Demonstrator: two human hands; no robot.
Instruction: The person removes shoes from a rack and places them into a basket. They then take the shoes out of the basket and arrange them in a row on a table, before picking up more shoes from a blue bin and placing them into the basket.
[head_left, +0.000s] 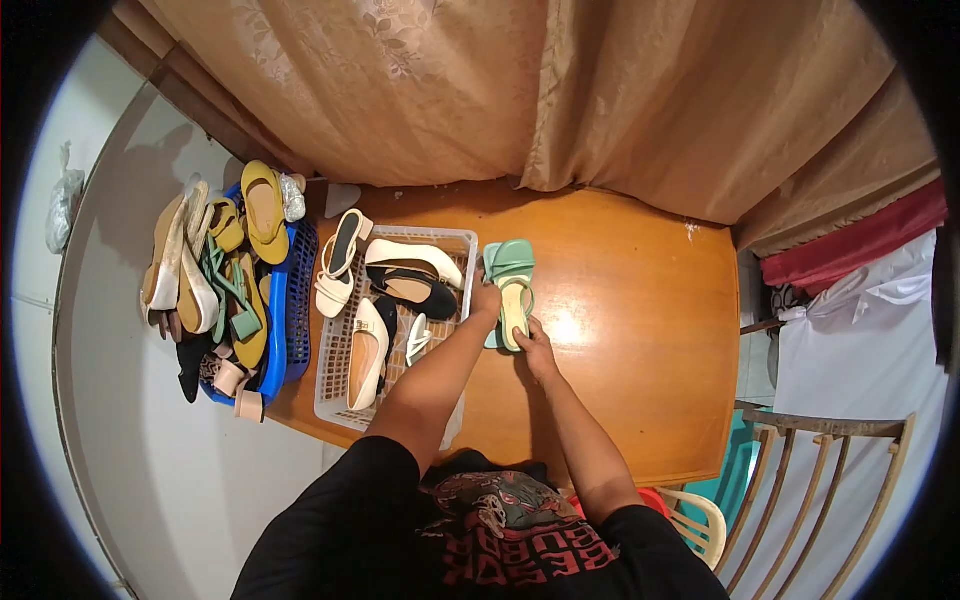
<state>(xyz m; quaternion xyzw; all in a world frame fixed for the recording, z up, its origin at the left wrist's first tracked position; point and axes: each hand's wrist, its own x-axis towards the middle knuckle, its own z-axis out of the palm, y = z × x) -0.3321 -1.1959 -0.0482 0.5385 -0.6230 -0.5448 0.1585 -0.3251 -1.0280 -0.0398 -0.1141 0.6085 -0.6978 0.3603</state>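
Observation:
A pair of light green sandals point(515, 295) is held together over the wooden table, just right of the white basket; they overlap, one partly hidden behind the other. My left hand point(486, 299) is closed on the left side of the pair, its fingers partly hidden. At the heel end, my right hand point(536, 347) grips the front sandal, thumb on the pale yellow insole. In the white plastic basket point(470, 240) lie cream pumps point(366, 352), black flats point(425, 296) and a white strappy sandal point(418, 338). A cream heeled sandal point(340, 265) rests across its left rim.
A blue basket point(300, 300) heaped with mixed shoes stands at the table's left end. Brown curtains point(450, 90) hang along the back of the wooden table point(640, 330). A wooden rack point(825, 480) and a pale chair point(705, 520) are at the lower right.

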